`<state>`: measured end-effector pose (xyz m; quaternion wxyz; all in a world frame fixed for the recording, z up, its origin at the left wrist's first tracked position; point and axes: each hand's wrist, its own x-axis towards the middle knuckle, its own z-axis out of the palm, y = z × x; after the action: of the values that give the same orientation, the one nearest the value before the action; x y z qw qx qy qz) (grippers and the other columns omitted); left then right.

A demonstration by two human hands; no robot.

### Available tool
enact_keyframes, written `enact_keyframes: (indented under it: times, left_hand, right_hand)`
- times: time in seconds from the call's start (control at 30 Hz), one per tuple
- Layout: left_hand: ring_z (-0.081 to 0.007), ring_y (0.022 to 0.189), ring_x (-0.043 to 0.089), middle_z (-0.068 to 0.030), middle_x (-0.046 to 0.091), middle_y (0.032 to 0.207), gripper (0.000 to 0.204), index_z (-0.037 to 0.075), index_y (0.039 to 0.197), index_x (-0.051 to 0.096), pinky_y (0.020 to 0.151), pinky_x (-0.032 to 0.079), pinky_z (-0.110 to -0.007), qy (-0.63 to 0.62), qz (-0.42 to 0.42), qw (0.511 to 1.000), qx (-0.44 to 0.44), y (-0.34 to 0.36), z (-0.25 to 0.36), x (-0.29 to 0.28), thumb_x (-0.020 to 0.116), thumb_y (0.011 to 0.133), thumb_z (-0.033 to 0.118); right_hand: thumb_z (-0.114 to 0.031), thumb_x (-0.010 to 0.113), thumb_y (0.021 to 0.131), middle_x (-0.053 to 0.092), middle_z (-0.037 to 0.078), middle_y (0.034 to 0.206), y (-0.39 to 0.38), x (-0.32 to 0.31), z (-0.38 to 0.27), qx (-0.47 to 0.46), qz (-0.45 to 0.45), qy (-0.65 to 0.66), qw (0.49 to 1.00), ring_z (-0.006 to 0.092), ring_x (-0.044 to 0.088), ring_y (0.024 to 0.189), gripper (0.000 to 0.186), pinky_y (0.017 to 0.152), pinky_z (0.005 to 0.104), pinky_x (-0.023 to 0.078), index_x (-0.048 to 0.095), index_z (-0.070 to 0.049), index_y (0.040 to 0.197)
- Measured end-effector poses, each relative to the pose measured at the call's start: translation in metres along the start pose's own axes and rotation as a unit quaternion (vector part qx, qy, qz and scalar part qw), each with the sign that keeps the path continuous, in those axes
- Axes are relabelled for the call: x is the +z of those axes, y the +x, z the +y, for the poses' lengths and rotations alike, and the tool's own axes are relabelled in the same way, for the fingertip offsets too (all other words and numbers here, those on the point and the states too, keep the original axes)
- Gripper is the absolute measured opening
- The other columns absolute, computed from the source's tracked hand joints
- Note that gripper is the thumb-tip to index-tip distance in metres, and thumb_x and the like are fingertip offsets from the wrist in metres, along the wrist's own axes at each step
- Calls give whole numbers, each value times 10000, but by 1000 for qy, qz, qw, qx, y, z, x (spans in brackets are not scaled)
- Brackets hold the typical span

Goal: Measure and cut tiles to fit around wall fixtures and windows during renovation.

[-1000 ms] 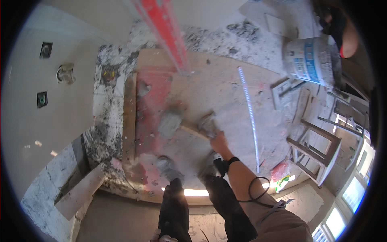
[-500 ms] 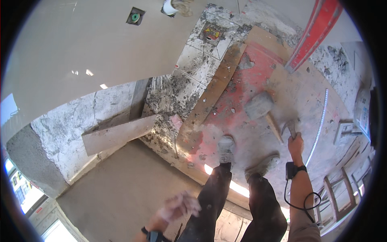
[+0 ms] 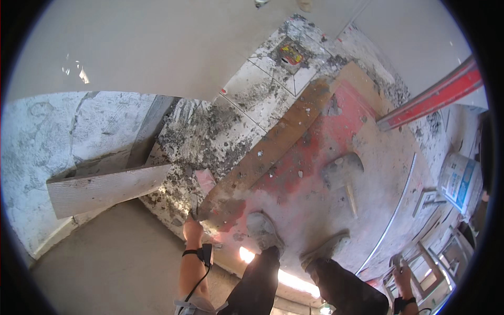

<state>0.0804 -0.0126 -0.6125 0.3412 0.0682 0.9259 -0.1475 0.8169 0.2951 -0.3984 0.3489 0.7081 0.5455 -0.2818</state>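
My left hand (image 3: pixel 192 228) is closed on a slim metal rod (image 3: pixel 193 205) at the lower end of a brown board (image 3: pixel 273 142), beside a pink scrap (image 3: pixel 205 180). My right hand (image 3: pixel 403 276) grips a hammer (image 3: pixel 396 261) at the lower right, partly out of frame. A grey mallet (image 3: pixel 342 167) with a wooden handle lies on the dusty, red-stained sheet (image 3: pixel 371 184) above my shoes, apart from both hands.
A leaning plank (image 3: pixel 105 190) stands at the left near rubble-strewn white tiles (image 3: pixel 252 84). A red post (image 3: pixel 436 94) rises at the upper right. A long white strip (image 3: pixel 394 215), a bucket (image 3: pixel 457 184) and wooden frames (image 3: pixel 422 268) are at the right.
The view has swung left. My left hand has moved forward onto the rod. My right hand, holding the hammer, has moved down and right, away from the mallet.
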Motion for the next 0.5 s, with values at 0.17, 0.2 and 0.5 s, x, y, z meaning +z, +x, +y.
enact_keyframes:
  times: [0.17,0.2,0.5]
  left_hand:
    - [-429,848,620,-265,628,892,256,-7,958,556,737,503,-482,-34,-15,999,31,-22,26,-6,489,820,198]
    - [-439,839,617,-273,627,873,289,-32,958,555,734,498,-485,-65,3,997,30,-37,38,-19,506,808,211]
    - [-111,498,476,-24,526,638,141,44,856,535,433,369,-242,-638,-308,705,27,-254,16,-215,597,825,167]
  right_hand:
    - [-96,626,723,578,138,632,-39,-10,-10,-40,61,59,996,189,567,574,219,522,353,422,617,52,883]
    - [-103,633,723,590,146,645,-54,-23,-41,-37,70,147,986,201,581,590,214,534,360,432,620,55,866]
    - [-132,661,740,567,88,599,-217,-160,-201,-174,5,265,948,147,521,441,263,384,306,406,587,63,899]
